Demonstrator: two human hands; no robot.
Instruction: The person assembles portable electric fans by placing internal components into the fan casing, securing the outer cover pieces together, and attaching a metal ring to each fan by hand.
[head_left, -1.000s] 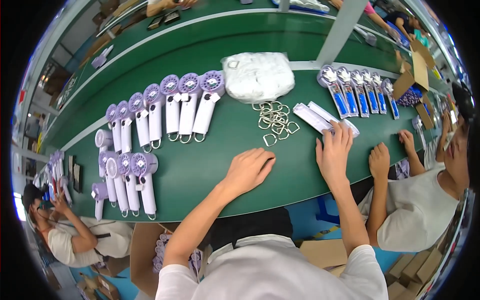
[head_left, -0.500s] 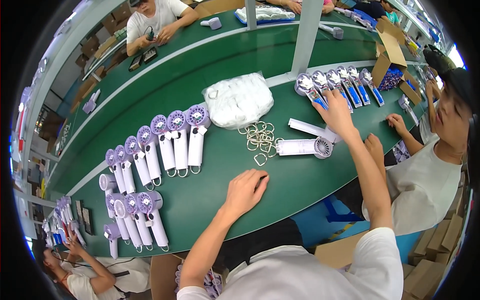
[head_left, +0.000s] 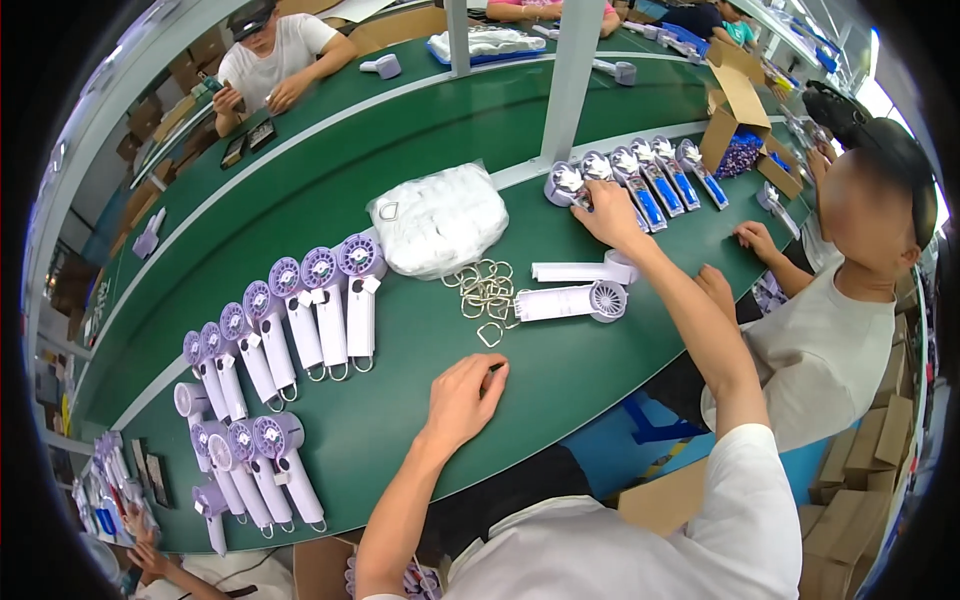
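My right hand (head_left: 612,214) reaches to the back row, its fingers closed at the neck of the leftmost opened handheld fan (head_left: 565,184); the hand hides that fan's handle. Beside it stand several more opened fans (head_left: 664,188) with white blades and blue cells showing. My left hand (head_left: 466,402) rests on the green table with its fingers curled in and nothing visible in them. Ahead of it lie a loose metal ring (head_left: 490,334) and a pile of rings (head_left: 484,284). Between my hands lie a fan housing with a round grille (head_left: 560,303) and a white-lilac shell piece (head_left: 575,271).
Lilac handheld fans (head_left: 320,320) stand in two rows at left. A plastic bag of white parts (head_left: 440,220) sits behind the rings. An upright post (head_left: 570,90) rises at the back. An open carton (head_left: 735,125) stands at right, near a co-worker (head_left: 835,340).
My view has shifted, moving the scene left. My right hand has moved onto the leftmost opened fan, which has come slightly nearer. The shell piece now lies straighter beside the housing.
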